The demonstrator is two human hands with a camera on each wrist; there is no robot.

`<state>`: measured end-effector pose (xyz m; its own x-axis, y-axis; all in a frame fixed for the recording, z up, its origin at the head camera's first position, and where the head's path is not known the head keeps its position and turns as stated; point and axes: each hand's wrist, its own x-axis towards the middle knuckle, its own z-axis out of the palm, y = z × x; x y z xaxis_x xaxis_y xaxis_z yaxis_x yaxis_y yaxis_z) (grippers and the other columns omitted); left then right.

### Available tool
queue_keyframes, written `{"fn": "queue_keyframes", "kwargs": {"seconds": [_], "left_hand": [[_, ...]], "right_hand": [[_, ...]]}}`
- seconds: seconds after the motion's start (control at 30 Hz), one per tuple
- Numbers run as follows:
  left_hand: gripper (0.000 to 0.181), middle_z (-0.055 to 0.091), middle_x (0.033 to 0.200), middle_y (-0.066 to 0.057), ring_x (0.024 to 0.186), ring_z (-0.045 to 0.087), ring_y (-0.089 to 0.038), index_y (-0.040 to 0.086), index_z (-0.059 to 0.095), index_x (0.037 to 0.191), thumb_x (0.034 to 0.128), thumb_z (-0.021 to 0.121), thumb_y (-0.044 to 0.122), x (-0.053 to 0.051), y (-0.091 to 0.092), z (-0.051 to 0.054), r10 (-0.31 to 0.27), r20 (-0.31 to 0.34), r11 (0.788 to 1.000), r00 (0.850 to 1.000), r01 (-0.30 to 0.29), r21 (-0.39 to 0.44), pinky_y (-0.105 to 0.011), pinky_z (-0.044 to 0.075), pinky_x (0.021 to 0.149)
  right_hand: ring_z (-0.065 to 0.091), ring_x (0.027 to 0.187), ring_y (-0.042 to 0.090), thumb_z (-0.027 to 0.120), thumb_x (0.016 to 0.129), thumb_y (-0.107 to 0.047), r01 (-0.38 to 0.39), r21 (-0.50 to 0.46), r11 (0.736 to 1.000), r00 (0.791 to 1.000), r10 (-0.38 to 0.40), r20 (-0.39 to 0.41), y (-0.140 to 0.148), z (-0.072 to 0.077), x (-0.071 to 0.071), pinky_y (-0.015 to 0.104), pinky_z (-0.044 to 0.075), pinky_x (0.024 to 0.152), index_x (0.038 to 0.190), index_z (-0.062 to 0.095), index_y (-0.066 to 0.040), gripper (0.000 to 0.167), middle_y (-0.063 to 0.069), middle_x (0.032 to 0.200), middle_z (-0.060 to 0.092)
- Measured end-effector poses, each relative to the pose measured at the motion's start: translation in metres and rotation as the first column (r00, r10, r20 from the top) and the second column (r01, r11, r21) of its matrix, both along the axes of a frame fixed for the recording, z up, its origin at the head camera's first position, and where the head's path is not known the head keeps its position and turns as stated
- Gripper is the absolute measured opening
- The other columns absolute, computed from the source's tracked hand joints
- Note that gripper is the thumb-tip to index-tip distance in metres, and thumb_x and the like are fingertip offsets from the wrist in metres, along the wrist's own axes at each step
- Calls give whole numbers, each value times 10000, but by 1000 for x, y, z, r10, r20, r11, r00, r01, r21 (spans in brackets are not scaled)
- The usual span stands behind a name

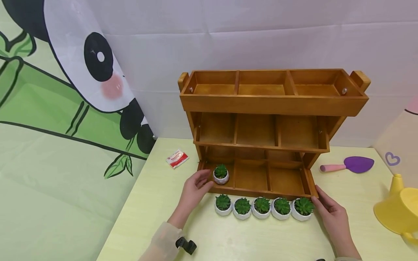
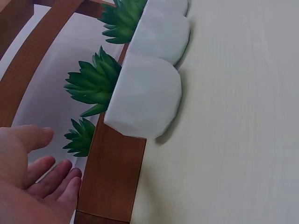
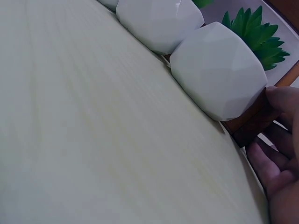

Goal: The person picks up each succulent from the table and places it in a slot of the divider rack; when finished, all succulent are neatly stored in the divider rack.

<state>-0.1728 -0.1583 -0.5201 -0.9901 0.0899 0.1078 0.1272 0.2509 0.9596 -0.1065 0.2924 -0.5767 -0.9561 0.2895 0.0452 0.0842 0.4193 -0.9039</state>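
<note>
My left hand (image 1: 195,190), fingers apart, is beside the succulent (image 1: 221,174) in the wooden shelf (image 1: 274,105). My right hand (image 1: 334,214) grips the shelf's lower right corner.

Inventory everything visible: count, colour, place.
shelf: 1, brown, back of table
shelved plant: 1, green, white pot, bottom left compartment
front plants: 5, green, white pots, before shelf
packet: 1, red/white, left of shelf
trowel: 1, purple/pink, right of shelf
watering can: 1, yellow, right edge
table: 1, pale yellow, under shelf
backdrop: count unclear, pale, printed, behind table
wrist device: 1, black, left wrist
sleeves: 2, pale, forearms
left hand: 1, bare, beside shelved plant
right hand: 1, bare, at shelf's right corner
</note>
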Motion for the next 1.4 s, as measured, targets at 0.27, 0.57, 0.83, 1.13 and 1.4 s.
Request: {"fn": "queue_keyframes", "kwargs": {"seconds": [0.27,0.57,0.83,1.13,1.4], "left_hand": [[348,651,1353,-199,1283,611,-312,20,662,1327,990,729,78,14,-3,-5,0,-33,998,999,2,67,-381,489,1092],[347,645,1328,-248,1250,621,-372,-4,659,1318,991,731,87,33,-4,-13,-9,-44,991,999,15,135,-318,523,1044],[291,705,1231,-169,1173,663,-368,-3,690,1254,977,742,68,47,-7,-24,3,-32,987,999,3,160,-298,558,989],[353,678,1306,-185,1226,634,-375,6,676,1309,977,749,97,58,-4,-39,-63,17,987,998,60,150,-313,520,1047],[521,614,1421,-184,1345,560,-352,-31,597,1411,953,787,130,60,4,-46,-128,39,986,991,122,117,-391,434,1136]], "right_hand": [[492,1172,-161,639,1049,-380,3,-13,1000,1000,-3,12,0,0,0,27,439,903,1548,514,-146,565,83,1510,514],[509,1147,-175,661,1042,-333,-5,-34,999,1000,5,-8,-1,-1,-1,30,446,896,1539,527,-132,552,79,1491,532],[519,1140,-177,668,1042,-292,-4,-43,999,999,3,-38,-1,0,-1,36,450,900,1528,536,-115,534,60,1475,544],[524,1137,-174,668,1043,-287,-3,-44,999,999,1,-46,0,-1,-1,36,451,899,1525,540,-108,530,50,1466,553],[534,1125,-179,674,1041,-260,0,-55,998,998,-3,-63,1,-2,-1,41,457,896,1519,546,-103,519,1,1451,566]]}}
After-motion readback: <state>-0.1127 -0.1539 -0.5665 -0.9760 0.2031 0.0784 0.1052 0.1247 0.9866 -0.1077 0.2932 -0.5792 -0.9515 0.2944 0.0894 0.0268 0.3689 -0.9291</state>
